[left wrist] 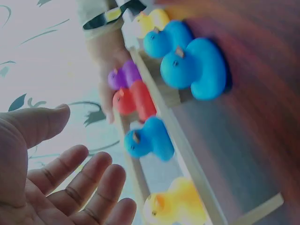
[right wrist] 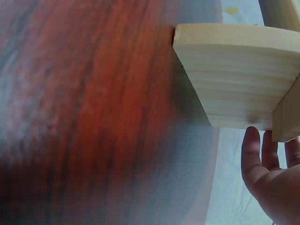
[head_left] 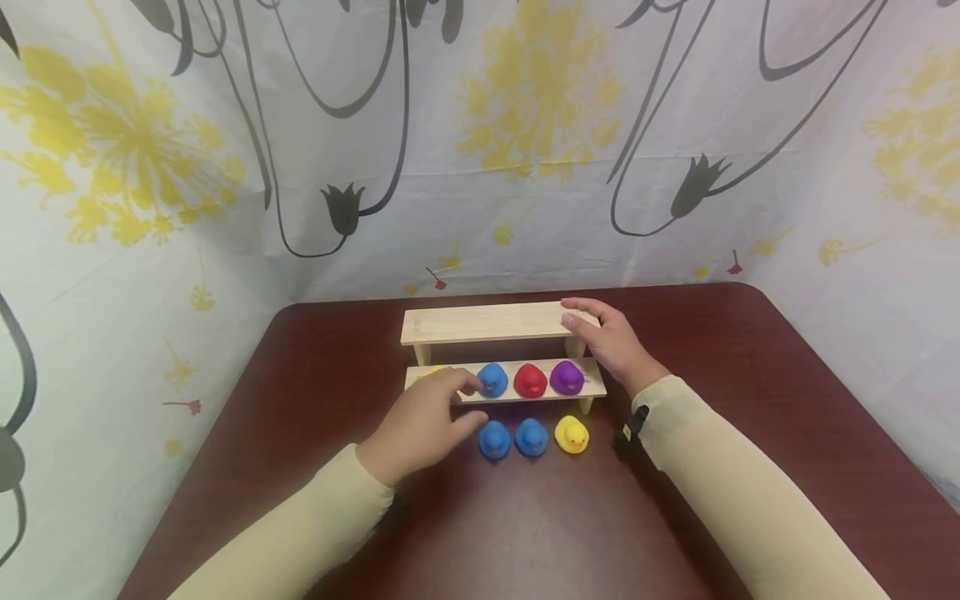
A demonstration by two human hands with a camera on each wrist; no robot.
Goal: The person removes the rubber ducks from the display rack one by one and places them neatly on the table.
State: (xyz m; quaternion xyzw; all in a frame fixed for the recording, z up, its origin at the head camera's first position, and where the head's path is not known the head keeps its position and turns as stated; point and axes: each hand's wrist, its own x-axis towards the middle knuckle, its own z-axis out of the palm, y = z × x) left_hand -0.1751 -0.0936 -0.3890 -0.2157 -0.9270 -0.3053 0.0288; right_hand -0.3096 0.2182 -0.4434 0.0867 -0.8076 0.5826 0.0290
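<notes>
My left hand (head_left: 423,425) hovers at the left front of a two-tier wooden shelf (head_left: 487,323), its fingertips by a blue rubber duck (head_left: 492,380) on the lower tier. In the left wrist view nothing lies in that hand's loosely bent fingers (left wrist: 77,194). A yellow duck (left wrist: 180,201) stands at the lower tier's left end, mostly hidden by the hand in the head view. Red (head_left: 530,381) and purple (head_left: 567,378) ducks stand to the right. My right hand (head_left: 611,342) holds the upper tier's right end, thumb on top and fingers at the back edge.
In front of the shelf, two blue ducks (head_left: 532,437) and a yellow duck (head_left: 572,435) stand in a row on the dark red-brown table (head_left: 540,525). A patterned cloth (head_left: 480,208) hangs behind the table and along its sides.
</notes>
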